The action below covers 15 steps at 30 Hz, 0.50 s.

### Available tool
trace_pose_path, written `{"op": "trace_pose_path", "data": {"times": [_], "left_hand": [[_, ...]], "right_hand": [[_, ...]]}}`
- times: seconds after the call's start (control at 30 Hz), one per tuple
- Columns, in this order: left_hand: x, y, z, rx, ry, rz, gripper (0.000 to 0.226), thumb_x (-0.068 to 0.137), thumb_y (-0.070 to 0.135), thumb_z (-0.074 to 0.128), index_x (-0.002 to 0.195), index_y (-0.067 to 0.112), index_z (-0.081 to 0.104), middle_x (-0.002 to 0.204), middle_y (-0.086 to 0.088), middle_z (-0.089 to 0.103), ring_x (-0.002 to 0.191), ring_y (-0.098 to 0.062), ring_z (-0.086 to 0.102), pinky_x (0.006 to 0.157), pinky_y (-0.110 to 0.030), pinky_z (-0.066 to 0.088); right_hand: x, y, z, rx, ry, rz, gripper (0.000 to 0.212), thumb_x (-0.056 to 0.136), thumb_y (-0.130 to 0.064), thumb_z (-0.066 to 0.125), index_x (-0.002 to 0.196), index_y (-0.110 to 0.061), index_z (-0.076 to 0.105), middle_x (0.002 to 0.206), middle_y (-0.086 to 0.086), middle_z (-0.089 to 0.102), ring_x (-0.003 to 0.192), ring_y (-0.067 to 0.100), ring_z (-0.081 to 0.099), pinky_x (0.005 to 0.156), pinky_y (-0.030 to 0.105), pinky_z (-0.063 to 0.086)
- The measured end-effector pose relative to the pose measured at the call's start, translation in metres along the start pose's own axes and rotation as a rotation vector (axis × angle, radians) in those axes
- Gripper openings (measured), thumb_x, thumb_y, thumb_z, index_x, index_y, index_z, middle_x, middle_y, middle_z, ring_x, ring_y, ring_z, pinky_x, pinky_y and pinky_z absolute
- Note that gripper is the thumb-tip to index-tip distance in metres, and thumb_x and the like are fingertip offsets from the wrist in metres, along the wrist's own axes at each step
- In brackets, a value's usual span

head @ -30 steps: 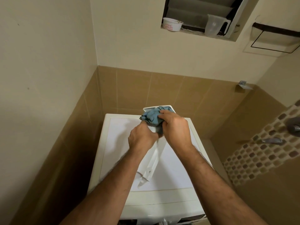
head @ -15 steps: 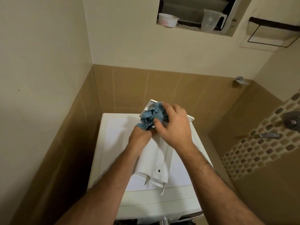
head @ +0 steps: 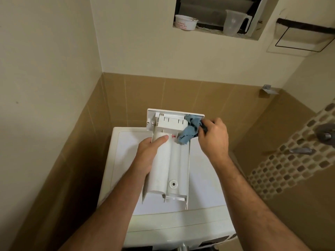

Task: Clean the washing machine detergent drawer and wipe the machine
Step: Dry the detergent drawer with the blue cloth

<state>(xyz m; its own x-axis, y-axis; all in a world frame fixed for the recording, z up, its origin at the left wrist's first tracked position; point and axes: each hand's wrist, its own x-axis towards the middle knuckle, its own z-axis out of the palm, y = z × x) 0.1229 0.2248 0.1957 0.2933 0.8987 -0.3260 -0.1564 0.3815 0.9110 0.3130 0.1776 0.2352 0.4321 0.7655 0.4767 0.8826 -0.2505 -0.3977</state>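
Head view: the white detergent drawer [head: 169,167] is held above the washing machine [head: 203,192], underside up, its front panel at the far end. The left hand [head: 147,153] grips the drawer's left side, thumb laid across its rounded bottom. The right hand [head: 213,138] pinches a bunched blue cloth [head: 190,130] against the drawer's far right corner, beside the panel.

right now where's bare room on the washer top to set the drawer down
Bare lid left of the left hand, up to the washing machine top's left edge, and right of the drawer. The middle is crowded: drawer, both arms.
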Motion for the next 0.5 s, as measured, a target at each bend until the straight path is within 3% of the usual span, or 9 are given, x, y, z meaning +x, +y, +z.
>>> {"op": "trace_pose_path", "data": {"times": [0.1,0.2,0.3,0.37,0.5], "left_hand": [[-0.002,0.002,0.008,-0.031,-0.047,-0.044,0.025,0.085,0.029,0.074,0.098,0.008,0.071,0.087,-0.007,0.077,0.076,-0.019,0.073,0.062,-0.026,0.055],[-0.003,0.000,0.012,-0.069,-0.082,-0.055,0.025,0.087,0.031,0.070,0.103,0.012,0.072,0.093,-0.008,0.077,0.082,-0.021,0.074,0.067,-0.029,0.057],[-0.002,0.002,0.016,-0.099,-0.077,-0.035,0.025,0.087,0.030,0.070,0.104,0.012,0.071,0.096,-0.008,0.076,0.078,-0.017,0.073,0.059,-0.024,0.055],[-0.001,0.000,0.019,-0.111,-0.062,-0.024,0.025,0.087,0.030,0.070,0.104,0.011,0.070,0.097,-0.009,0.075,0.077,-0.017,0.072,0.058,-0.023,0.054],[0.001,-0.003,0.022,-0.145,-0.022,-0.034,0.028,0.086,0.033,0.070,0.105,0.013,0.071,0.097,-0.008,0.076,0.083,-0.021,0.074,0.064,-0.027,0.056]], "right_hand": [[0.004,-0.008,-0.005,0.085,0.059,-0.033,0.026,0.089,-0.017,0.063,0.115,-0.015,0.067,0.094,0.005,0.057,0.083,0.019,0.052,0.069,0.026,0.038],[0.009,-0.017,-0.009,0.180,0.128,-0.006,0.020,0.086,-0.018,0.066,0.107,-0.017,0.067,0.092,-0.003,0.059,0.079,0.012,0.050,0.068,0.025,0.038],[0.017,-0.013,-0.012,0.282,0.156,0.183,0.010,0.081,-0.027,0.066,0.087,-0.019,0.064,0.083,-0.004,0.062,0.071,0.015,0.055,0.059,0.028,0.042],[0.021,-0.009,-0.013,0.389,0.116,0.333,0.010,0.077,-0.028,0.064,0.075,-0.021,0.058,0.071,-0.005,0.061,0.062,0.014,0.053,0.052,0.026,0.037],[0.023,0.001,-0.007,0.619,0.089,0.553,0.017,0.082,-0.024,0.063,0.069,-0.019,0.054,0.063,-0.007,0.055,0.060,0.013,0.049,0.053,0.027,0.040]]}}
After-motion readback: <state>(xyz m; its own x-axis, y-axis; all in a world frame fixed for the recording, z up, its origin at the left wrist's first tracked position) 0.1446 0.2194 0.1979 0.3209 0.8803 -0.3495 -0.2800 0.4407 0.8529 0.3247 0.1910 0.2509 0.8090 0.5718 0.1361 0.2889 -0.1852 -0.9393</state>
